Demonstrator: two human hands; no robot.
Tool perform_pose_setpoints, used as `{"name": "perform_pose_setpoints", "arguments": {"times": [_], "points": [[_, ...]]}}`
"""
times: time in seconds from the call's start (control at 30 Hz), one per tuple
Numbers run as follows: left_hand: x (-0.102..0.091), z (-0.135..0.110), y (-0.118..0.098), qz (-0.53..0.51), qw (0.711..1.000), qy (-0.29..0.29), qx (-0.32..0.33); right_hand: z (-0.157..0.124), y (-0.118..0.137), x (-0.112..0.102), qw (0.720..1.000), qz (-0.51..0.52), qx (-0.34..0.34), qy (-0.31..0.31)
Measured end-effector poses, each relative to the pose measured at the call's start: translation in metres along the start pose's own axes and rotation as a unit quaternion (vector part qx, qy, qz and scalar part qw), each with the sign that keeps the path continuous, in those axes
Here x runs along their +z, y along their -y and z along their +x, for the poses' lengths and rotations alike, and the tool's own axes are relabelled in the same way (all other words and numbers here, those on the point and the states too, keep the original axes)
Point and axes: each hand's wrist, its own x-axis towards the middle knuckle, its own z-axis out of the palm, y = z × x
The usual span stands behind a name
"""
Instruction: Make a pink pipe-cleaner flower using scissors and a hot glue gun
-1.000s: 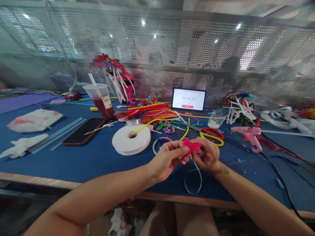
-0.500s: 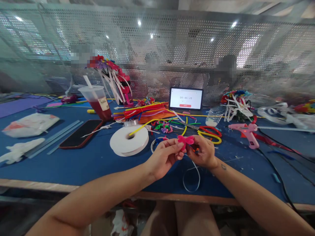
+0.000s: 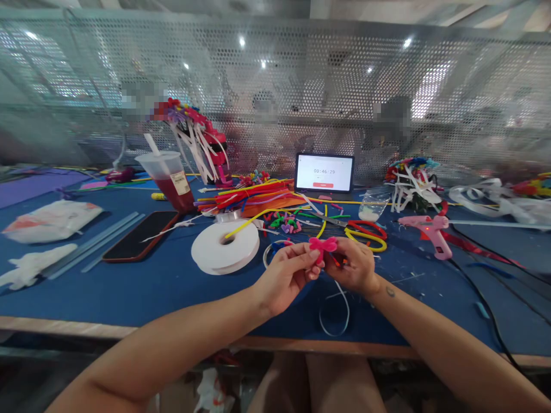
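Note:
A bright pink bow (image 3: 323, 245), which looks bent from fuzzy pipe cleaner, is held up between my two hands over the table's front half. My left hand (image 3: 289, 272) pinches its lower left part between thumb and fingers. On the other side, the fingers of my right hand (image 3: 353, 265) are closed on its right loop. Below the hands a thin white ribbon loop (image 3: 334, 321) lies on the blue table top. Just left of them stands a white ribbon spool (image 3: 204, 246) with a yellow pipe cleaner (image 3: 243, 223) across it.
Behind the hands lie bundled pipe cleaners (image 3: 258, 197), short coloured pieces (image 3: 286, 221) and a tablet (image 3: 324, 172) showing a timer. To the right is a pink glue gun (image 3: 437, 235) with its cord. A drink cup (image 3: 174, 183) and a phone (image 3: 140, 236) are at left.
The pink bow has turned slightly in my fingers, and its loops look a little more drawn together. Both hands keep their hold in nearly the same place.

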Motion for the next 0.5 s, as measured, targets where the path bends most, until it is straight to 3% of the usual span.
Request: {"name": "perform_pose_setpoints", "arguments": {"times": [0.5], "points": [[0.0006, -0.0007, -0.0001, -0.003, 1.000, -0.005, -0.002, -0.0012, -0.0012, 0.0000, 1.000, 0.011, -0.008, 0.010]]}}
